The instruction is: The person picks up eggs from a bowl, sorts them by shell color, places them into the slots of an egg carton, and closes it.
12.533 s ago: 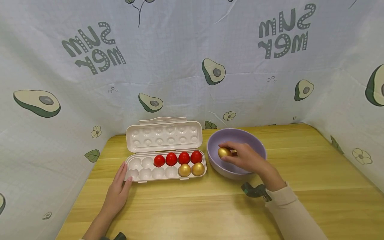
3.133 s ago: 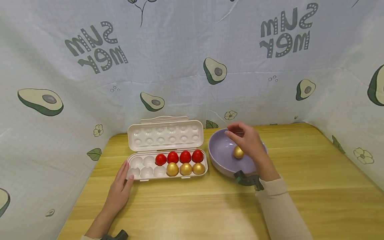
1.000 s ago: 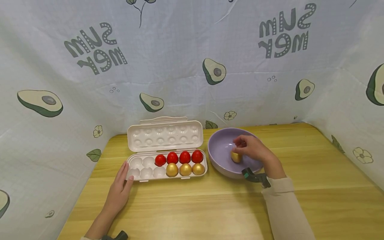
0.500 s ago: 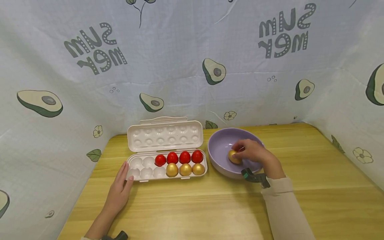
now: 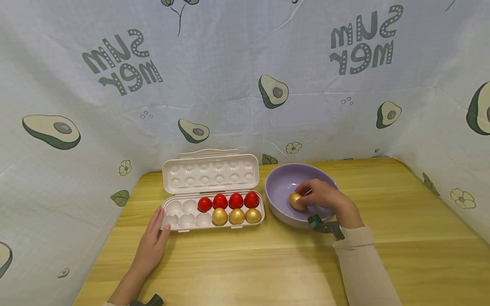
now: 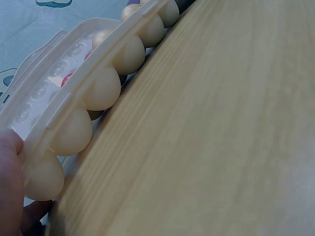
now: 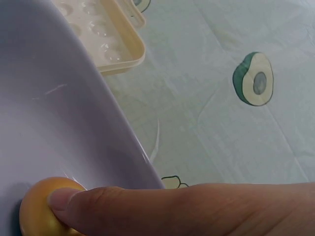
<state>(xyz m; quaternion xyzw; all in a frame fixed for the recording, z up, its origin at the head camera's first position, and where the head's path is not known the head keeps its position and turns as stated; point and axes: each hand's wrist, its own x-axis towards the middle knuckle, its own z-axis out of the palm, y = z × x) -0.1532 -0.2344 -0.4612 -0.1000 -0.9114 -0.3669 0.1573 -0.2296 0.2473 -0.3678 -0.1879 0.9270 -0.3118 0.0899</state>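
Note:
My right hand (image 5: 319, 195) is inside the purple bowl (image 5: 275, 187), its fingers pinching a gold egg (image 5: 296, 200) near the bowl's floor. In the right wrist view one finger lies against the gold egg (image 7: 42, 209). My left hand (image 5: 151, 244) holds the left end of the white plastic egg carton (image 5: 191, 219), thumb at the front corner and fingers along the side. In the left wrist view that hand (image 6: 10, 172) grips the carton's end. Several red eggs (image 5: 220, 201) fill the right part of the back row; three gold eggs (image 5: 236, 216) sit in the front row.
The carton's lid (image 5: 210, 175) stands open behind its base. Several cups at the carton's left are bare. All of it is on a wooden table (image 5: 245, 263), with a printed avocado cloth (image 5: 229, 102) hanging behind and at both sides.
A third gold egg has joined the front row since the oldest frame. The right hand has gone down into the bowl and shifted the gold egg slightly left. The left hand stays put.

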